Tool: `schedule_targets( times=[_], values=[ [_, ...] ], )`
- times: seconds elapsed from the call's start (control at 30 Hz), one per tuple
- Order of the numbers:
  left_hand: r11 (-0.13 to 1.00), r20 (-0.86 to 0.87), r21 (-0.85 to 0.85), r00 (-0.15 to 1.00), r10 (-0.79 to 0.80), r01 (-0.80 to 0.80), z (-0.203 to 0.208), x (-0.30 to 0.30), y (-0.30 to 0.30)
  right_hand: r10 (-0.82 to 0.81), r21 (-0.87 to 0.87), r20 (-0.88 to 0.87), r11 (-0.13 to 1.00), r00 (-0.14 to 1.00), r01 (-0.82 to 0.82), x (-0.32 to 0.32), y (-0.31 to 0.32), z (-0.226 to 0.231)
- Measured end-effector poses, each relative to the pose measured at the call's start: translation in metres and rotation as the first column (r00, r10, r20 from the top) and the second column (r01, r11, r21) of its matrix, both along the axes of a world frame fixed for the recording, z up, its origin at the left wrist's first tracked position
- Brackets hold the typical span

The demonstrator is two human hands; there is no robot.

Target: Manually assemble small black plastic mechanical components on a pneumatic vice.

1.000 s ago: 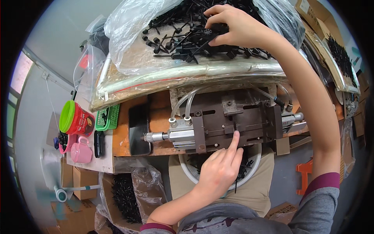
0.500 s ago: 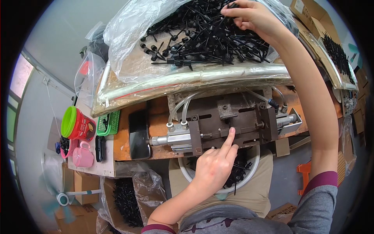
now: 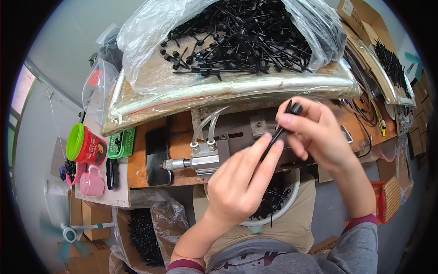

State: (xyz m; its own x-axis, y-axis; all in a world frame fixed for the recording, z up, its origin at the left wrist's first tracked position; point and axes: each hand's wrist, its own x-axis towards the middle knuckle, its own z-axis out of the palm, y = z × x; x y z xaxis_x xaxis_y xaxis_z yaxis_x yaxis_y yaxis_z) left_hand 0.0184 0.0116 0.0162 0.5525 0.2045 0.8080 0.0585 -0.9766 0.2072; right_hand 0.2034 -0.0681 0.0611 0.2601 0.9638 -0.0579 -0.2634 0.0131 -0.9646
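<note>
Right hand lowered, one black fastener runs between both hands.

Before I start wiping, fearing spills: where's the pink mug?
In the head view, the pink mug is at left, pictured just below the red tub and left of the slim black object.

Both forearms rise from the lower edge and angle inward, the left forearm slanting up rightward, the right forearm slanting up leftward. The left hand shows its back, two digits stretched forward nearly side by side. The right hand, bent at the knuckles (its thumb points left), pinches just beyond the left fingertips.
</note>
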Motion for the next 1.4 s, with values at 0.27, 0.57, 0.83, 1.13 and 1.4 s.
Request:
schedule_targets(
  times=[0.27,0.57,0.83,1.13,1.4],
  values=[
    [0.877,0.045,-0.462,0.991,-0.127,0.134,-0.007,-0.02,-0.031,-0.242,0.022,-0.006,0.97,0.97,0.242,0.004,-0.021,-0.019],
    [0.976,-0.311,-0.202,0.95,0.014,-0.08,-0.057,-0.007,-0.038,-0.611,0.502,0.592,0.79,0.525,0.353,-0.007,-0.045,-0.04],
    [0.99,-0.408,0.019,0.902,0.138,-0.143,-0.053,0.006,-0.034,-0.582,0.576,0.813,0.81,-0.028,-0.108,-0.008,-0.061,-0.055],
    [0.574,0.135,-0.767,0.947,-0.291,0.286,-0.029,-0.01,-0.039,-0.609,0.561,0.789,0.769,-0.084,-0.305,-0.025,-0.054,-0.071],
    [0.957,-0.273,-0.287,0.961,-0.039,-0.043,-0.047,-0.007,-0.036,-0.522,0.522,0.843,0.852,0.131,0.033,-0.02,-0.057,-0.056]
  ],
)
